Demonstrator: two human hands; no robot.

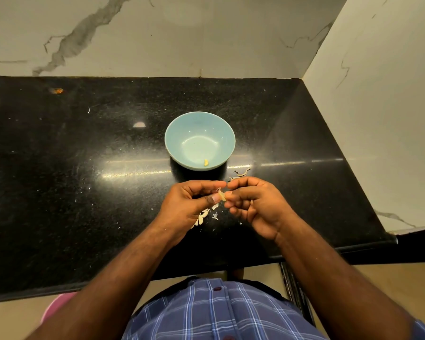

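Note:
A small pale garlic clove [222, 195] is held above the black counter between both hands. My left hand [189, 204] pinches it with thumb and forefinger from the left. From the right, my right hand [253, 204] pinches its skin with curled fingertips. Just beyond the hands stands a light blue bowl [182, 133] with one peeled yellowish clove [206, 162] near its front wall. A few unpeeled cloves [201, 219] lie on the counter, partly hidden under my left hand.
Loose garlic skins [241, 173] lie right of the bowl and papery bits [215, 214] below the hands. The black granite counter [84, 168] meets marble walls at the back and right. Its front edge runs near my checked shirt [219, 312].

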